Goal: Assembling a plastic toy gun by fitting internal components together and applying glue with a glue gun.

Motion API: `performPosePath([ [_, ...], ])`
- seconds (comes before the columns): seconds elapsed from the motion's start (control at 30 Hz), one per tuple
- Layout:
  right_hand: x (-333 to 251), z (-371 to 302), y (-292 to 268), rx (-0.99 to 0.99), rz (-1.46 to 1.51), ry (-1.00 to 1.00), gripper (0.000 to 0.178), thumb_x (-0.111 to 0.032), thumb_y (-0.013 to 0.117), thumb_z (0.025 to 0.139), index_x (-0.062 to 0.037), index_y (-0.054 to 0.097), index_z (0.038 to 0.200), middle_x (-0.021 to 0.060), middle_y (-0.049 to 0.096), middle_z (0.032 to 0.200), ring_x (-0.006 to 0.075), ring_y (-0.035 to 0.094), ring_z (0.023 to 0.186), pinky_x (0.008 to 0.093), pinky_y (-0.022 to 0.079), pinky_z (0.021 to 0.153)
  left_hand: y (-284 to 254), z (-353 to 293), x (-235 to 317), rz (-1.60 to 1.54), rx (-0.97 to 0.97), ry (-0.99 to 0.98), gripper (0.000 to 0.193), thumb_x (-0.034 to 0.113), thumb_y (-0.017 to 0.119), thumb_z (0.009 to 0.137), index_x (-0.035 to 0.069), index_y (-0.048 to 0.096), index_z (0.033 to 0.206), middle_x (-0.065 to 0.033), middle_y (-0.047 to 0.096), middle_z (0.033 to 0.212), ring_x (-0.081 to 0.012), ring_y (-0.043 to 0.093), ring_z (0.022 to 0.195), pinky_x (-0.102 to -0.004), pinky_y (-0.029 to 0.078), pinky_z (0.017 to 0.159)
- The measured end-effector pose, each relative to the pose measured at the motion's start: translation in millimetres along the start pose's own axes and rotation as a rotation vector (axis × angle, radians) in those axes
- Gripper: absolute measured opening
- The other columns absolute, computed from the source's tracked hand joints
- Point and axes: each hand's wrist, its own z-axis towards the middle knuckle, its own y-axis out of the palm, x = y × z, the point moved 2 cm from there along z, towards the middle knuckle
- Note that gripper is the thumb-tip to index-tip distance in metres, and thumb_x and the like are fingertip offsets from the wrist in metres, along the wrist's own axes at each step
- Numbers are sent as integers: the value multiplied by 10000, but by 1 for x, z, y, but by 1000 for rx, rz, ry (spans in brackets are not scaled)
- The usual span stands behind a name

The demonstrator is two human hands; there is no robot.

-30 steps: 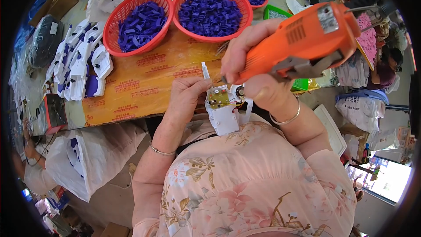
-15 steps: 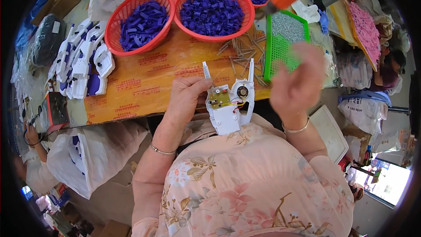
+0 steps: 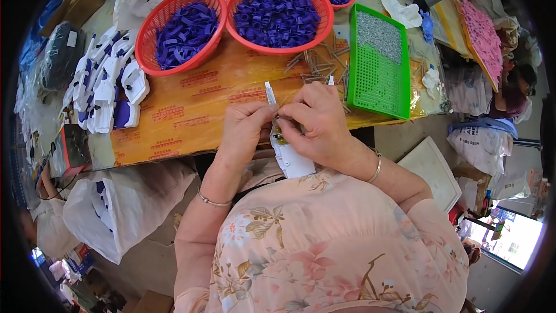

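Note:
A white plastic housing with two prongs pointing away from me stands at the table's near edge, against my shirt. My left hand is closed, its thumb and fingertips pinching the base of the left prong. Bent over the housing, my right hand has its fingertips pinched together close to my left fingertips. What it pinches, if anything, is too small or hidden. My right hand covers most of the green circuit board and the round speaker, leaving only a sliver of the board's area in sight.
Three red baskets of purple plastic parts, one large basket in the middle, stand at the back. A green tray of small metal screws lies right, beside loose metal rods. White-and-purple housings are piled left. A white sack hangs below the table.
My right hand has come left from beside the green tray onto the housing. The orange tool at the upper right has left the view. My left hand keeps its grip.

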Motion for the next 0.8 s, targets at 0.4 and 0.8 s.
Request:
performPosePath([
  [0.4,-2,-1,9,-1,-42,-11,128,-67,675,641,-71,565,705,64,486,739,259,490,739,391,361,683,1,1,-2,43,39,19,198,115,581,870,-8,673,747,12,553,596,-43,463,506,-191,346,449],
  [0.8,-3,-2,7,-41,-27,30,123,-59,661,648,-69,565,723,72,495,760,266,496,755,384,367,683,0,1,-1,71,24,21,169,118,583,864,-14,678,817,-7,592,645,-53,507,512,-174,394,458],
])
